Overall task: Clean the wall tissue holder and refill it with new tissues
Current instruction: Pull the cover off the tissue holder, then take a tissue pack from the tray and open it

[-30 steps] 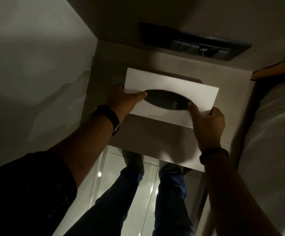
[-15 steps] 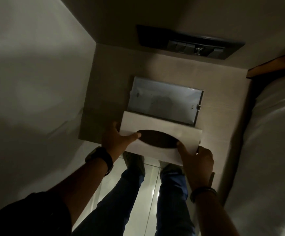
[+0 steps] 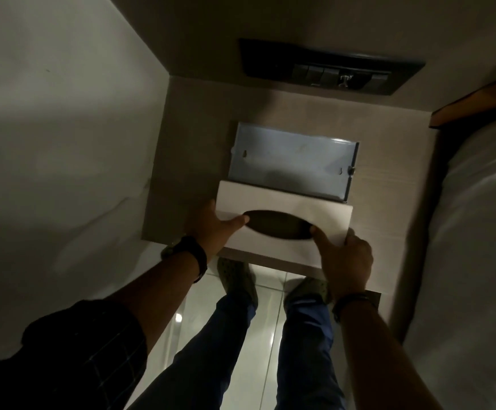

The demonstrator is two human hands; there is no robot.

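Note:
The tissue holder's white front cover, with a dark oval slot, hangs swung down from the wall. My left hand grips its left end, thumb at the slot's edge. My right hand grips its right end, thumb at the slot's other edge. Above the cover the holder's metal back tray is exposed on the beige wall panel; I see no tissues in it.
A dark switch plate is mounted above the holder. A pale wall stands close on the left, a white surface on the right. My legs and shoes stand on glossy floor tiles below.
The cover, flat against the wall a second ago, has swung down in both hands and uncovered the metal tray. Over the last half second it has barely moved.

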